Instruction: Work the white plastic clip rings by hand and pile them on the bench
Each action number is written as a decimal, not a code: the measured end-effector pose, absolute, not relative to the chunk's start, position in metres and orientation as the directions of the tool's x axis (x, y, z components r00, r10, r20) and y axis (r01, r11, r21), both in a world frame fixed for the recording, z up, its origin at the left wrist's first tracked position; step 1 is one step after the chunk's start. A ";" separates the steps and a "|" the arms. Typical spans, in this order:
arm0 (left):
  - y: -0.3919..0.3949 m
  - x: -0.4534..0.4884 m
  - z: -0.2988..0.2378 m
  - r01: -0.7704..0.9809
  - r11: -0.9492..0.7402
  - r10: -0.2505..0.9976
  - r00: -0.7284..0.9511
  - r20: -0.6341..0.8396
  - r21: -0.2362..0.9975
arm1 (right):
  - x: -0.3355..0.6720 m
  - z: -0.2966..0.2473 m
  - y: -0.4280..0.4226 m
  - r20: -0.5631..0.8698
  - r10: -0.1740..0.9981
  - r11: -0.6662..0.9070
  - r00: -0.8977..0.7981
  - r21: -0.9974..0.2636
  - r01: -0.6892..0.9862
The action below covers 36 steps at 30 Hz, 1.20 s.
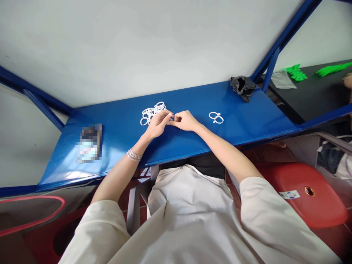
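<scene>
My left hand (158,124) and my right hand (184,120) meet at the middle of a blue table (115,146). Both are closed in a pinch on a small white ring (170,115) held between their fingertips. Just beyond my left hand lies a loose pile of white rings (151,110). A small joined cluster of white rings (216,117) rests on the table to the right of my right hand. Thin bracelets (134,155) circle my left wrist.
A crumpled black bag (242,86) sits at the table's far right corner. A blurred flat object (88,143) lies at the left. A red plastic stool (302,194) stands low right. Green parts (296,72) lie on a dark table beyond, where another person's hand shows.
</scene>
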<state>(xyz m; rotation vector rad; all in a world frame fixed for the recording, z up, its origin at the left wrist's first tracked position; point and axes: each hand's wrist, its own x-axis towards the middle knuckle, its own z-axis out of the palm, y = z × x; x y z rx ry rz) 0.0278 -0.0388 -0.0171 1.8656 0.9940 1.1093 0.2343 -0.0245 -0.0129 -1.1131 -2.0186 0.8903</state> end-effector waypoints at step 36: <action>-0.043 0.026 -0.016 0.457 -0.496 0.868 0.249 0.429 0.738 | 0.236 -0.010 -0.024 0.227 0.857 0.452 -0.463 -0.764 0.461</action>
